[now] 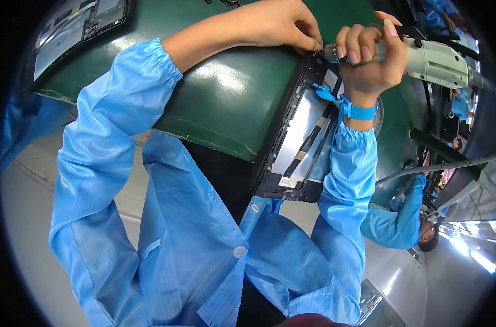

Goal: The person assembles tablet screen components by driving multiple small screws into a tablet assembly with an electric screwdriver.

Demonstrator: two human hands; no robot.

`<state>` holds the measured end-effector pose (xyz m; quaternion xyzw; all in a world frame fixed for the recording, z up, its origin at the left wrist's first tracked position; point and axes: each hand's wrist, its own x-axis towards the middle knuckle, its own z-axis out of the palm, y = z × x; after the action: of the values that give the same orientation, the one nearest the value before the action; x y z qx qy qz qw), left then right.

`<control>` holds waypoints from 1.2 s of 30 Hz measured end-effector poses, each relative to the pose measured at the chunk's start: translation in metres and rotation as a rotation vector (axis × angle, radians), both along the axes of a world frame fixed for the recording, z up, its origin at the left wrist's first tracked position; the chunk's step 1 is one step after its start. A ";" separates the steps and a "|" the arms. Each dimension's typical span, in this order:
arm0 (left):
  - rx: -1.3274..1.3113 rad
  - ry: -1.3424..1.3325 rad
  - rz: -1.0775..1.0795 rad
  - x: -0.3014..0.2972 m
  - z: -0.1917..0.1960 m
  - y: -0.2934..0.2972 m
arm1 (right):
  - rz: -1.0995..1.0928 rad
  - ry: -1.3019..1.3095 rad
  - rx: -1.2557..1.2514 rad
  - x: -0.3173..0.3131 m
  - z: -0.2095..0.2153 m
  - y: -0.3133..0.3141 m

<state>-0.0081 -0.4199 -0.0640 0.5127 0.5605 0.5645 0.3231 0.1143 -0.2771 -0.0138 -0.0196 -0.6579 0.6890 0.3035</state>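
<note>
My right hand (368,57) grips a pale green electric screwdriver (436,61), whose tip points at the top edge of an opened flat device (302,136) with a black frame and a silvery inner plate. A blue wrist strap (358,111) circles that wrist. My left hand (275,24) rests at the same top corner, fingertips pinched together right by the screwdriver tip. What the fingertips pinch is too small to tell. Both arms wear light blue sleeves.
The device lies on a dark green mat (226,92). Another opened device (76,27) sits at the upper left. A second person in a blue coat (398,218) works at the right, beside a grey hose (439,166). The pale floor (29,218) shows at lower left.
</note>
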 end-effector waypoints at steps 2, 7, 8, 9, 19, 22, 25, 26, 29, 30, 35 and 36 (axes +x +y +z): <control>-0.007 0.008 0.000 0.000 -0.002 0.001 | -0.021 -0.016 -0.004 0.001 0.001 0.000; -0.033 0.002 0.005 0.002 0.003 -0.002 | -0.036 -0.048 0.041 -0.002 0.006 -0.008; -0.034 0.001 0.005 0.002 0.006 -0.004 | -0.059 -0.075 0.056 -0.002 0.008 -0.011; -0.053 0.014 0.008 0.001 0.009 -0.005 | -0.058 -0.077 0.054 -0.005 0.005 -0.008; -0.072 0.012 -0.021 0.001 0.012 -0.004 | 0.021 -0.114 -0.060 -0.006 0.010 -0.016; -0.037 -0.024 -0.031 0.001 0.011 -0.006 | 0.041 -0.119 -0.058 -0.006 0.010 -0.016; -0.057 -0.038 -0.034 0.002 0.011 -0.005 | 0.046 -0.107 -0.048 -0.004 0.009 -0.016; -0.058 -0.029 -0.030 0.003 0.012 -0.004 | 0.042 -0.111 -0.059 -0.003 0.009 -0.015; -0.051 -0.016 -0.030 0.003 0.010 -0.003 | 0.031 -0.114 -0.097 -0.004 0.009 -0.014; -0.043 -0.010 -0.033 0.003 0.009 -0.002 | 0.031 -0.116 -0.097 -0.004 0.009 -0.014; -0.019 -0.039 -0.073 -0.002 0.006 0.000 | 0.032 -0.131 -0.054 -0.005 0.011 -0.015; -0.017 -0.037 -0.073 -0.002 0.008 0.000 | 0.030 -0.130 -0.050 -0.009 0.006 -0.012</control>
<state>-0.0103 -0.4194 -0.0558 0.5194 0.5403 0.5569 0.3580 0.1057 -0.2893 -0.0079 -0.0621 -0.6589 0.7069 0.2494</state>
